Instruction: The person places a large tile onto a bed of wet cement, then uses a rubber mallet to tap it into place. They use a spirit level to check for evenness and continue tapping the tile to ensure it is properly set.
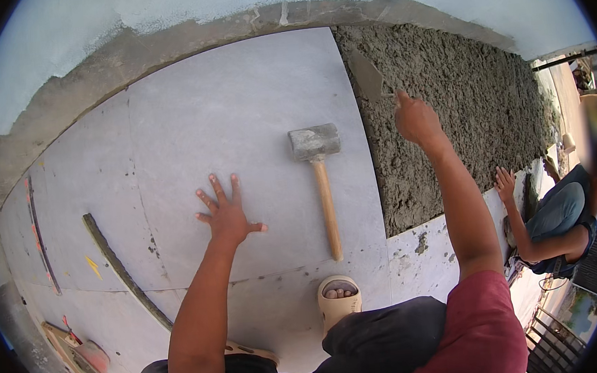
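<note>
My left hand [227, 220] lies flat with fingers spread on a large pale grey floor tile [236, 107]. A pointing trowel [368, 76] is gripped in my right hand [416, 117], its grey blade over the wet mortar bed [446, 105] close to the tile's right edge. Between my hands a rubber mallet [315, 142] rests on the tile, grey head away from me and wooden handle toward my foot. My fingers cover the trowel's handle.
A co-worker [560, 215] crouches at the right, one hand by the mortar's edge. Left lie a long dark strip [126, 270], another thin strip [39, 235] and a board with tools [80, 358]. A partly painted wall [195, 33] borders the far side.
</note>
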Motion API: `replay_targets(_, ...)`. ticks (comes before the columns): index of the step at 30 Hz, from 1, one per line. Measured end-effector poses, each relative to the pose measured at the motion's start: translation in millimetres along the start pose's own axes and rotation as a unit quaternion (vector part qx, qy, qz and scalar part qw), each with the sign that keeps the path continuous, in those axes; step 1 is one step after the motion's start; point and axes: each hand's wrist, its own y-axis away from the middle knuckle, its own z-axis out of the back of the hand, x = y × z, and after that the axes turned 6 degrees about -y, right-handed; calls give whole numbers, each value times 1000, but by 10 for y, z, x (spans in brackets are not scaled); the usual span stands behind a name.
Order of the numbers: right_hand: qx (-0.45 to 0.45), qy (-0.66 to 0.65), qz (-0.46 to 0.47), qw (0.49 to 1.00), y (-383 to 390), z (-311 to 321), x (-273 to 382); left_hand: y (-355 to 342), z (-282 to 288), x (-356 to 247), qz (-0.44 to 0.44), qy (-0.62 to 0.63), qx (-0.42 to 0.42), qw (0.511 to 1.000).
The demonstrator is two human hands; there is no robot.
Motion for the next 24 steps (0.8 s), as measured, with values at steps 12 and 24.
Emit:
replay_targets(12,-61,-111,-38,991,1241,-559,-663,17,-112,-5,0,-33,-35,999)
replay_targets(24,55,-67,-18,996,2151,-1138,-956,134,-276,1,-7,0,-71,997)
